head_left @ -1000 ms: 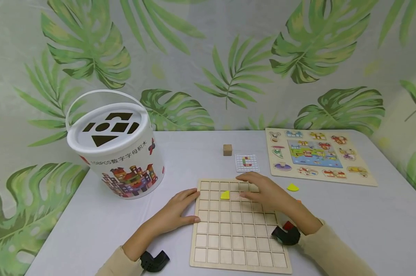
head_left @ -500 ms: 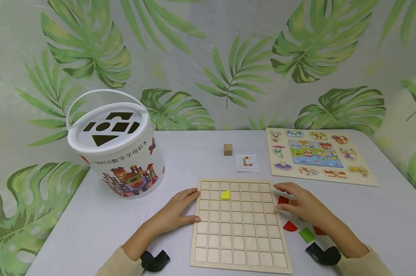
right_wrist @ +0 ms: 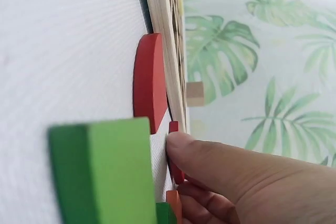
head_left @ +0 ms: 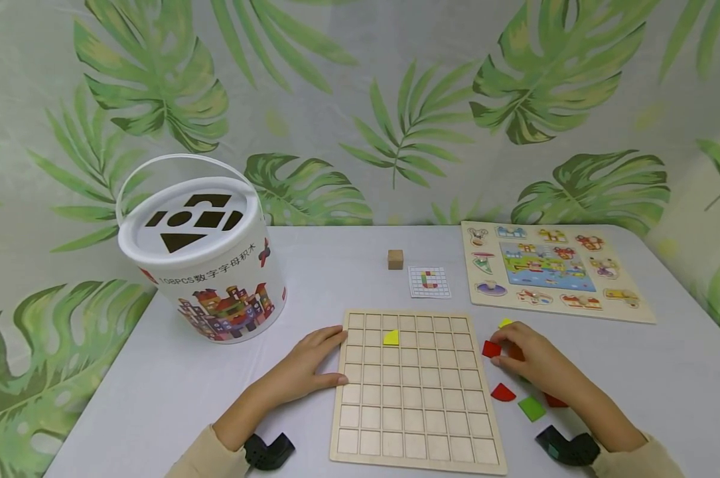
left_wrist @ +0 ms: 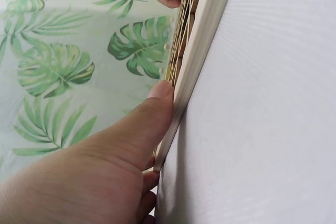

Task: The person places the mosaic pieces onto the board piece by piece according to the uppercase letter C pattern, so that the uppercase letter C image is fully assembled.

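My left hand (head_left: pixel 308 364) rests at the left edge of a wooden grid board (head_left: pixel 419 411), thumb and fingertips touching its side. One yellow quarter-circle piece (head_left: pixel 391 338) lies in a cell near the board's far side. Beyond the right edge, my right hand (head_left: pixel 533 355) pinches a red square piece (head_left: pixel 492 349) between thumb and fingers; in the right wrist view the thumb (right_wrist: pixel 181 142) covers part of it. Closer to me lie a red quarter-circle piece (head_left: pixel 503 392) and a green square piece (head_left: pixel 531 407). An orange piece (right_wrist: pixel 174 203) shows below the fingers in the right wrist view.
A pattern card (head_left: pixel 429 283) and a small wooden cube (head_left: pixel 395 259) lie behind the board. The picture puzzle (head_left: pixel 557 299) is at the back right, the white bucket (head_left: pixel 216 292) at the left. Another red piece (head_left: pixel 555 400) is partly under the right forearm.
My right hand has moved from over the board to the pieces on its right and now pinches the red square piece. The left hand stays at the board's edge.
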The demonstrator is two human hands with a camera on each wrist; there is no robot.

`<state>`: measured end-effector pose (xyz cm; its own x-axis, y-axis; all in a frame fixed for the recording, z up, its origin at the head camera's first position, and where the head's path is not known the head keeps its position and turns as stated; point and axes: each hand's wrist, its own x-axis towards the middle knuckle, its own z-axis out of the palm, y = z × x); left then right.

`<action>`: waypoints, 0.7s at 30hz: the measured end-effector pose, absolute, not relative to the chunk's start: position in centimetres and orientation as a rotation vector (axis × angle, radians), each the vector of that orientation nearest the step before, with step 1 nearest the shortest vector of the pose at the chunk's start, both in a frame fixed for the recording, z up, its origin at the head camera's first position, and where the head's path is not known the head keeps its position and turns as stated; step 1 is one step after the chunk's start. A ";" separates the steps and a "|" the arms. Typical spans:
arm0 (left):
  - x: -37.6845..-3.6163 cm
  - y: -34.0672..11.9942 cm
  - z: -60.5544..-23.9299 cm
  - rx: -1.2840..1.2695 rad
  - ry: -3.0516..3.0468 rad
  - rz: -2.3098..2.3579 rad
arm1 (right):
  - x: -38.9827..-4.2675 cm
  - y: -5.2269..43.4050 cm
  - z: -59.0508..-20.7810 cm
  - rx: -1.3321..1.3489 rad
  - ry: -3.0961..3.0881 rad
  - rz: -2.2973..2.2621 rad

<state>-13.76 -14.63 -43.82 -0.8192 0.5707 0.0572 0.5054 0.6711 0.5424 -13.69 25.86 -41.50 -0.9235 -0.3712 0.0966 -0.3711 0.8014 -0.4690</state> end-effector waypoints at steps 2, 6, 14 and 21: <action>-13.8 -14.6 -43.8 0.895 2.766 0.842 | -13.7 25.8 -41.4 -0.593 2.976 -0.780; -13.9 -14.7 -43.8 0.894 2.770 0.836 | -13.8 25.6 -41.2 -0.593 2.954 -0.851; -13.8 -14.6 -43.7 0.890 2.764 0.839 | -14.3 23.9 -40.1 -0.867 3.061 -0.974; -13.8 -14.6 -43.9 0.890 2.764 0.843 | -15.1 20.6 -38.8 -0.939 3.004 -1.074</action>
